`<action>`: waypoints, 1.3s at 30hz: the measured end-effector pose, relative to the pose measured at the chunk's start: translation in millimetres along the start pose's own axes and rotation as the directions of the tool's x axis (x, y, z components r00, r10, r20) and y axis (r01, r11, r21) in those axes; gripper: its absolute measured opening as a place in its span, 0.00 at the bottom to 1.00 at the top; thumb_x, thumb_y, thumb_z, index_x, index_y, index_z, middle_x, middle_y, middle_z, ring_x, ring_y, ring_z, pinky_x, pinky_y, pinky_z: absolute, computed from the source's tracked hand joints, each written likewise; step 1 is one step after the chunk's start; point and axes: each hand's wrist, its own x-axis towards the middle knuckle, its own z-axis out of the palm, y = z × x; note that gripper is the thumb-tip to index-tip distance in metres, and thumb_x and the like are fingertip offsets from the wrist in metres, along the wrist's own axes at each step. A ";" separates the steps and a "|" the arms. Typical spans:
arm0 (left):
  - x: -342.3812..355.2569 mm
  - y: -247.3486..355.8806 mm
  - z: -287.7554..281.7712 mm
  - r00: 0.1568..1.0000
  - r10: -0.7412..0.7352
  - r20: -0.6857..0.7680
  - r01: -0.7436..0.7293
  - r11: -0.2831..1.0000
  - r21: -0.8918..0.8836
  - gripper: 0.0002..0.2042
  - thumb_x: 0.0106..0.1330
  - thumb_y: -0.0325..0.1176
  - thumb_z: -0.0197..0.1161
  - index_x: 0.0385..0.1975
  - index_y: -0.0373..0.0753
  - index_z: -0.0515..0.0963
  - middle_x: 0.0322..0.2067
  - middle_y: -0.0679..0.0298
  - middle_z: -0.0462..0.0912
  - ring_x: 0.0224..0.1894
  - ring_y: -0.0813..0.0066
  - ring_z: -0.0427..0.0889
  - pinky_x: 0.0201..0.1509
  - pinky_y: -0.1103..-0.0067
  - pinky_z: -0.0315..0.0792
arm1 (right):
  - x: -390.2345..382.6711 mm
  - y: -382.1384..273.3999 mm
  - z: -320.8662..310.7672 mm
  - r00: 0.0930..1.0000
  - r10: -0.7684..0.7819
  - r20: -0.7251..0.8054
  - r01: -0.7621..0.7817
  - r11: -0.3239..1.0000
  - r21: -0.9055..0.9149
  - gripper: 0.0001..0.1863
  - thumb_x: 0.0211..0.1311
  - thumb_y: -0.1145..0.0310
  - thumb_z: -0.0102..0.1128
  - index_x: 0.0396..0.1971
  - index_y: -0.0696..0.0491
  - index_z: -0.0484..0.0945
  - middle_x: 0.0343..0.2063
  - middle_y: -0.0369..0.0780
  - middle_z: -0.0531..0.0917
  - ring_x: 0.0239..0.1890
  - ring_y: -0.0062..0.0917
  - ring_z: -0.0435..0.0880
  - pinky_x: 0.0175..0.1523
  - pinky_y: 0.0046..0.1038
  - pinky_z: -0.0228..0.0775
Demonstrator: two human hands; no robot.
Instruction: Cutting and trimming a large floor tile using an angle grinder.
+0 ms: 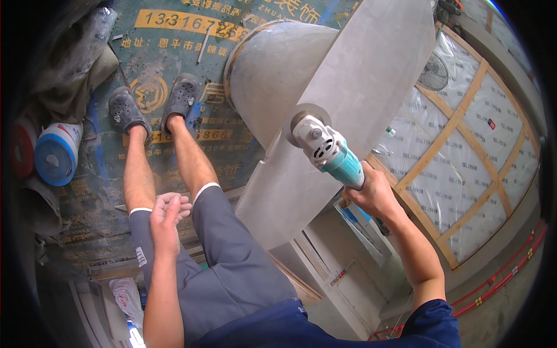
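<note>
The hands are well apart. The right hand (372, 191) is clamped around the rear of the teal and white grinder (331, 152), which points away from it, up and to the left. The grinder's disc (313, 111), beyond the right hand, overlaps the straight edge of a grey slab (371, 75); whether it touches the slab cannot be told. The slab runs from far beyond the right hand down to between the two hands, with a small nick in its edge to the left of the grinder.

The left hand (168, 213) is free, its fingers loosely bent, over or just beside one leg of the grey shorts (232, 255); contact with the cloth cannot be told. Ahead of the left hand, two dark clogs (181, 95) stand on a printed green floor cover (217, 145). To the right of the clogs, ahead of and between the hands, a wide grey drum (267, 72) lies partly behind the slab.

To the left of the left hand are a blue-ended bucket (56, 158) and a red one beside it. To the right of the right hand stand wrapped panels (458, 151) with wooden strips, and a fan (434, 72) farther ahead.
</note>
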 end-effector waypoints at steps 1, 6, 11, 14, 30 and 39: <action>1.0 -0.2 0.7 1.000 0.003 -0.001 -0.003 1.000 0.000 0.14 0.76 0.39 0.59 0.48 0.33 0.76 0.42 0.58 0.83 0.42 0.74 0.83 0.49 0.78 0.77 | 0.2 -1.1 0.0 1.000 -0.002 -0.001 0.002 1.000 0.001 0.21 0.50 0.64 0.69 0.42 0.57 0.75 0.32 0.55 0.84 0.39 0.53 0.84 0.46 0.47 0.76; 3.1 0.0 6.0 1.000 -0.006 -0.014 0.006 1.000 0.002 0.14 0.76 0.40 0.60 0.47 0.34 0.76 0.42 0.58 0.82 0.42 0.73 0.83 0.49 0.77 0.77 | -2.6 -6.6 7.4 0.992 -0.062 0.106 0.074 0.991 -0.108 0.21 0.49 0.62 0.69 0.40 0.57 0.72 0.31 0.55 0.84 0.37 0.54 0.85 0.45 0.49 0.78; 3.8 1.9 12.1 1.000 -0.012 -0.015 0.012 1.000 0.010 0.13 0.76 0.40 0.59 0.47 0.35 0.76 0.41 0.60 0.82 0.42 0.74 0.82 0.49 0.78 0.76 | 6.8 2.3 -2.5 0.993 -0.101 0.069 0.109 0.985 -0.132 0.21 0.49 0.62 0.69 0.38 0.58 0.71 0.29 0.55 0.84 0.36 0.55 0.84 0.43 0.50 0.78; 4.6 1.3 14.5 1.000 -0.015 -0.026 0.016 1.000 0.010 0.14 0.76 0.40 0.60 0.47 0.34 0.76 0.42 0.59 0.82 0.42 0.74 0.83 0.49 0.79 0.76 | 14.5 3.5 -21.1 0.996 -0.082 0.021 0.083 0.994 -0.078 0.21 0.49 0.63 0.69 0.38 0.58 0.72 0.30 0.56 0.83 0.38 0.55 0.84 0.45 0.49 0.77; -15.5 57.9 -6.6 0.968 0.205 -0.146 -0.211 0.977 -0.025 0.13 0.78 0.38 0.55 0.52 0.34 0.74 0.44 0.58 0.82 0.44 0.73 0.83 0.51 0.78 0.76 | 28.5 7.6 -38.4 0.981 -0.181 0.077 0.190 0.974 -0.127 0.18 0.50 0.65 0.67 0.36 0.59 0.71 0.26 0.54 0.82 0.34 0.54 0.84 0.42 0.49 0.77; -56.0 -8.8 -174.3 0.793 0.096 -0.602 0.057 0.971 0.231 0.12 0.77 0.42 0.60 0.47 0.39 0.77 0.37 0.66 0.83 0.36 0.81 0.81 0.40 0.82 0.76 | 47.8 10.7 -78.2 0.996 -0.086 -0.009 0.087 0.996 0.024 0.18 0.50 0.65 0.67 0.36 0.61 0.74 0.30 0.57 0.84 0.39 0.55 0.84 0.46 0.49 0.76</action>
